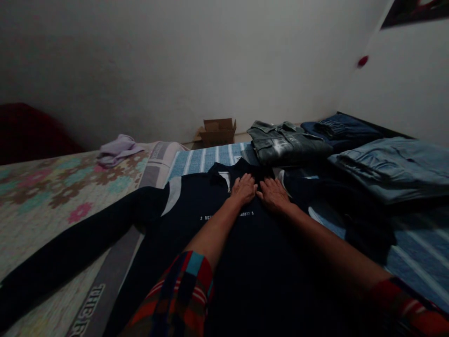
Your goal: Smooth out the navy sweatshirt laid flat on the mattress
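A dark navy long-sleeved top (189, 234) lies spread out, front up, with a collar, a short zip, pale shoulder panels and small white lettering across the chest. My left hand (244, 188) rests flat on it just right of the zip, fingers stretched toward the collar. Beside it, my right hand (273, 193) presses flat near the right shoulder, its fingers also extended. Neither hand grips the cloth. One sleeve reaches out to the lower left; the other lies bent on the right. My forearms cover part of the lettering.
Folded clothes lie at the right: a grey-green denim jacket (289, 142), dark blue jeans (345, 128) and light blue jeans (396, 164). A lilac cloth (121, 149) sits on the floral bedding (101, 194) at left. Behind the bed's edge is an open cardboard box (219, 132) by the wall.
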The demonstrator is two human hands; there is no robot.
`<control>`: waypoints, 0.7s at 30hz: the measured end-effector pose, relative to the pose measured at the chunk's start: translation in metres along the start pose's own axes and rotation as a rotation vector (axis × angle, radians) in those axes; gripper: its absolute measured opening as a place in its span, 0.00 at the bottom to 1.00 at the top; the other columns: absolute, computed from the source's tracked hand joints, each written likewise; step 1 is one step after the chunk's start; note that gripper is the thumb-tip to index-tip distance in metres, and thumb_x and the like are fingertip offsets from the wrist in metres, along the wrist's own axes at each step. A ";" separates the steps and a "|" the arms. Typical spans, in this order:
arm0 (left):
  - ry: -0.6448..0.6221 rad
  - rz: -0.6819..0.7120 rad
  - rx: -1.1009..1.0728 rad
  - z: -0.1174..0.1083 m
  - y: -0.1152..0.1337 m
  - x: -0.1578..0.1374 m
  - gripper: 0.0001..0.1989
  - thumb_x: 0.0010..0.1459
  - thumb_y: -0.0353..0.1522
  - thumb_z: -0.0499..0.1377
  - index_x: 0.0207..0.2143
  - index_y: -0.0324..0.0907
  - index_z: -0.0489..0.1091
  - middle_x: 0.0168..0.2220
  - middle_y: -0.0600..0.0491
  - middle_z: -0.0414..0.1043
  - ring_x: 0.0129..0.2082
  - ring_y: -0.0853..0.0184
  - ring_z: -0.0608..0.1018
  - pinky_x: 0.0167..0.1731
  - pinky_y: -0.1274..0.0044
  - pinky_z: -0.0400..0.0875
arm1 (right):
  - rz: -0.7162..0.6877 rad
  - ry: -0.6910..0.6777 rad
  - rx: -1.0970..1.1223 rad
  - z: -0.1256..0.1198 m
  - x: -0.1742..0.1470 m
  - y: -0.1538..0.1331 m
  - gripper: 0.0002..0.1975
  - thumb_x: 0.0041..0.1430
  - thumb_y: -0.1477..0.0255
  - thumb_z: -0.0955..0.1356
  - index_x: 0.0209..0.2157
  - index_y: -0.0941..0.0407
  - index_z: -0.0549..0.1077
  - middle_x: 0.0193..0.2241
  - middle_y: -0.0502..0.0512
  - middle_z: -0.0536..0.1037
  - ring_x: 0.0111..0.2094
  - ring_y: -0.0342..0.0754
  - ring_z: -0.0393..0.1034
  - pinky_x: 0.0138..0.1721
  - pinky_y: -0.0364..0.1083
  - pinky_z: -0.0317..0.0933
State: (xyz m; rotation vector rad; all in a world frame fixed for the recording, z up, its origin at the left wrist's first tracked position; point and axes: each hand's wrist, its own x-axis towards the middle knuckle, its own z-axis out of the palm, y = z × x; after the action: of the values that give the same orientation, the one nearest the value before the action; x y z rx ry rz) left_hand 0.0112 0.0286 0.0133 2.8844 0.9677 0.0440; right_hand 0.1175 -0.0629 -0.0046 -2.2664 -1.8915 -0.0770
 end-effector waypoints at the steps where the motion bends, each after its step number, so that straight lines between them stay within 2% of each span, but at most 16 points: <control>1: 0.007 -0.005 0.001 -0.002 0.003 -0.007 0.21 0.64 0.35 0.41 0.57 0.39 0.57 0.63 0.46 0.52 0.63 0.62 0.52 0.60 0.64 0.47 | -0.007 -0.008 0.002 -0.002 -0.005 -0.002 0.26 0.62 0.62 0.56 0.55 0.65 0.61 0.58 0.70 0.60 0.60 0.59 0.49 0.59 0.56 0.39; 5: 0.019 -0.027 0.012 -0.006 0.017 -0.044 0.22 0.64 0.34 0.40 0.58 0.38 0.56 0.63 0.46 0.52 0.63 0.63 0.52 0.60 0.66 0.47 | -0.041 -0.052 0.026 -0.006 -0.033 -0.007 0.32 0.62 0.57 0.57 0.59 0.66 0.57 0.61 0.71 0.55 0.62 0.60 0.45 0.60 0.56 0.36; 8: 0.005 -0.040 0.018 -0.003 0.023 -0.065 0.23 0.65 0.37 0.41 0.58 0.38 0.56 0.63 0.46 0.52 0.63 0.62 0.53 0.59 0.65 0.49 | -0.035 -0.090 0.052 -0.011 -0.049 -0.007 0.34 0.62 0.54 0.55 0.59 0.67 0.57 0.61 0.71 0.55 0.62 0.61 0.45 0.59 0.56 0.40; 12: -0.011 -0.047 0.019 -0.003 0.026 -0.075 0.23 0.65 0.38 0.41 0.59 0.38 0.55 0.64 0.45 0.50 0.63 0.60 0.52 0.59 0.64 0.48 | -0.043 -0.117 0.080 -0.031 -0.057 -0.007 0.32 0.64 0.55 0.53 0.57 0.66 0.58 0.58 0.72 0.59 0.60 0.59 0.51 0.56 0.55 0.47; 15: 0.009 -0.070 0.037 -0.008 0.032 -0.079 0.24 0.65 0.38 0.40 0.59 0.36 0.55 0.63 0.43 0.50 0.63 0.59 0.52 0.59 0.64 0.49 | -0.099 -0.129 0.105 -0.050 -0.068 -0.005 0.29 0.63 0.54 0.55 0.54 0.62 0.62 0.54 0.67 0.65 0.56 0.55 0.57 0.54 0.52 0.50; 18: 0.018 -0.060 0.068 -0.012 0.044 -0.090 0.25 0.64 0.40 0.41 0.59 0.36 0.55 0.63 0.43 0.50 0.63 0.59 0.52 0.58 0.64 0.50 | -0.145 -0.154 0.122 -0.062 -0.092 -0.001 0.28 0.62 0.53 0.56 0.53 0.60 0.62 0.53 0.64 0.66 0.54 0.53 0.60 0.52 0.50 0.52; 21: -0.029 -0.017 0.074 -0.006 0.054 -0.107 0.28 0.64 0.44 0.41 0.60 0.36 0.53 0.64 0.43 0.48 0.64 0.58 0.50 0.59 0.63 0.48 | -0.178 -0.192 0.122 -0.061 -0.122 0.005 0.30 0.60 0.53 0.59 0.54 0.61 0.63 0.54 0.66 0.65 0.55 0.55 0.59 0.52 0.51 0.53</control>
State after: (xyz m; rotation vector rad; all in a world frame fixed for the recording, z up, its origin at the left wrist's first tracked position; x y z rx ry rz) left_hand -0.0418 -0.0785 0.0256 2.9344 1.0095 -0.0361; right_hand 0.1047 -0.1931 0.0357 -2.0868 -2.1265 0.2336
